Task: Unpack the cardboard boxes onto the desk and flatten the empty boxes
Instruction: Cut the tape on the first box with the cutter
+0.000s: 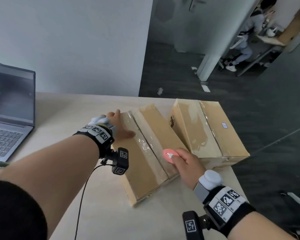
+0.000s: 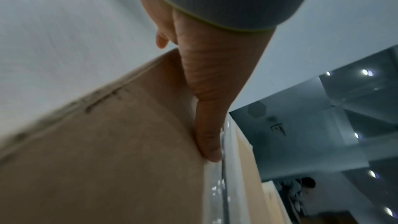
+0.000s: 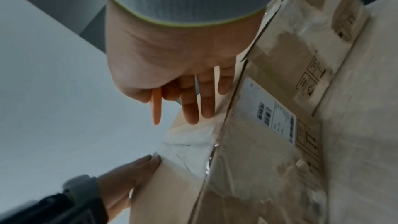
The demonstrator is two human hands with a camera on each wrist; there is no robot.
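Two taped cardboard boxes lie side by side on the desk (image 1: 68, 111). The near box (image 1: 145, 163) sits askew, its clear-taped seam running along the top. The far box (image 1: 213, 129) has a small white label. My left hand (image 1: 119, 125) rests on the near box's far left corner with straight fingers, the thumb (image 2: 207, 135) lying along the top edge by the tape. My right hand (image 1: 184, 161) pinches a round pink cutter (image 1: 169, 155) over the seam of the near box (image 3: 247, 168). In the right wrist view the cutter (image 3: 156, 108) shows edge-on between thumb and fingers.
An open grey laptop (image 1: 9, 118) stands at the desk's left. A black cable (image 1: 81, 196) hangs from my left wrist across the desk. The far box reaches the desk's right edge, with dark floor beyond. A person (image 1: 249, 32) sits in the background at the upper right.
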